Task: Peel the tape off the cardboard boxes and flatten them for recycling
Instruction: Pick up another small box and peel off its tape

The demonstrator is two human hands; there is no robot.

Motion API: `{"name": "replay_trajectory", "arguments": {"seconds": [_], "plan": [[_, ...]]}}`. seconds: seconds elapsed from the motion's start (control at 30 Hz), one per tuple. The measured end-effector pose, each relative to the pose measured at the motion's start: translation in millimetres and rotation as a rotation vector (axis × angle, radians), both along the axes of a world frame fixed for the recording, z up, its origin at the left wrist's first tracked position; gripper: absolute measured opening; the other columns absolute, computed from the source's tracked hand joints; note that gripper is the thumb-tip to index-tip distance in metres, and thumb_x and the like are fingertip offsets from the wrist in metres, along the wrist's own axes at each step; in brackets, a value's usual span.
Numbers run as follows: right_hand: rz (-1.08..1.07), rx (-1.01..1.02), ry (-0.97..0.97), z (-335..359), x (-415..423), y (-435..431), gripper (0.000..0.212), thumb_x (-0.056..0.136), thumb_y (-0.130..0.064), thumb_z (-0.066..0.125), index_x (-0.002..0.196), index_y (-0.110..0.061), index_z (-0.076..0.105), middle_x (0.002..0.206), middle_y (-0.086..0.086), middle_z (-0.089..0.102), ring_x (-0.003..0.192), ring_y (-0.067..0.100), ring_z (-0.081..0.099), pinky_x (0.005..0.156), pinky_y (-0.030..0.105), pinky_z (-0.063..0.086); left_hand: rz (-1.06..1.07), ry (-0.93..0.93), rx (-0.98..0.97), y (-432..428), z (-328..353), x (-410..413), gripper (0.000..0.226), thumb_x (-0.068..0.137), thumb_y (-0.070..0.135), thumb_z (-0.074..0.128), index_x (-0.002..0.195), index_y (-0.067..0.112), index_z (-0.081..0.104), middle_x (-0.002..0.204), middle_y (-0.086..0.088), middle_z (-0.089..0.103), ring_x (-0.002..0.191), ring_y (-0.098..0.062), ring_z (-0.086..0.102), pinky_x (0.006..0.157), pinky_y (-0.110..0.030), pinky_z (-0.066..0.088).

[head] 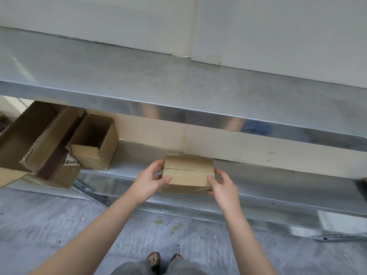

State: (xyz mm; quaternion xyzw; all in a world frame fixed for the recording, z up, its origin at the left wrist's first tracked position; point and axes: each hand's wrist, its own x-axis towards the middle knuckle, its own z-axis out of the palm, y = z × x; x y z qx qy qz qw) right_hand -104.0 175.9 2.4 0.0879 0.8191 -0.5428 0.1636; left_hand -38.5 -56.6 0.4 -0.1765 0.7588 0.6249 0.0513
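Note:
A small closed cardboard box [188, 171], wrapped in clear tape with a seam across its top, sits at the front edge of the lower metal shelf [278, 175]. My left hand [151, 181] grips its left end, thumb on top and fingers at the side. Gripping the right end is my right hand [222, 185], with its thumb on the top face. Further left on the same shelf stand an open small box [95, 143] and a larger open box [39, 139] with flaps out and a printed label.
A steel table top [178, 80] overhangs the shelf, backed by a white wall. Below is a grey scuffed floor [59, 225] with my sandalled feet near the bottom centre. A dark object shows at the shelf's far right edge.

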Motion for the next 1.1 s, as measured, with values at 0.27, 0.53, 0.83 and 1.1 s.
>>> {"name": "replay_trajectory", "arguments": {"seconds": [0.27, 0.53, 0.83, 1.1], "plan": [[0.015, -0.058, -0.003, -4, 5, -9, 0.035, 0.095, -0.028, 0.061, 0.129, -0.025, 0.056, 0.109, 0.003, 0.065, 0.079, 0.001, 0.064, 0.085, 0.037, 0.058, 0.008, -0.012, -0.011, -8, 0, 7, 0.06, 0.087, 0.02, 0.07, 0.14, 0.03, 0.043, 0.134, 0.004, 0.055, 0.121, -0.012, 0.055, 0.098, -0.028, 0.046], [0.052, -0.014, 0.003, -30, 5, -34, 0.04, 0.092, -0.027, 0.063, 0.13, -0.029, 0.055, 0.108, 0.003, 0.068, 0.092, 0.016, 0.067, 0.088, 0.045, 0.056, 0.016, -0.058, -0.024, -26, -15, 14, 0.055, 0.086, 0.014, 0.071, 0.131, 0.031, 0.044, 0.14, 0.002, 0.052, 0.12, -0.017, 0.057, 0.097, -0.031, 0.049], [0.061, -0.021, -0.069, -31, -14, -34, 0.046, 0.095, -0.029, 0.062, 0.139, -0.02, 0.052, 0.118, 0.007, 0.06, 0.093, 0.017, 0.061, 0.083, 0.036, 0.059, -0.058, -0.056, -0.217, -29, -24, -4, 0.057, 0.092, 0.027, 0.063, 0.141, 0.044, 0.037, 0.144, 0.004, 0.04, 0.122, -0.021, 0.052, 0.105, -0.033, 0.042], [0.155, -0.173, -0.05, -46, 5, -21, 0.046, 0.088, -0.015, 0.072, 0.115, -0.036, 0.041, 0.13, 0.005, 0.06, 0.123, 0.015, 0.056, 0.099, 0.038, 0.052, -0.114, 0.08, -0.44, -34, -26, -17, 0.056, 0.09, 0.019, 0.066, 0.142, 0.016, 0.046, 0.148, 0.001, 0.034, 0.137, -0.011, 0.031, 0.1, -0.001, 0.016]]}}
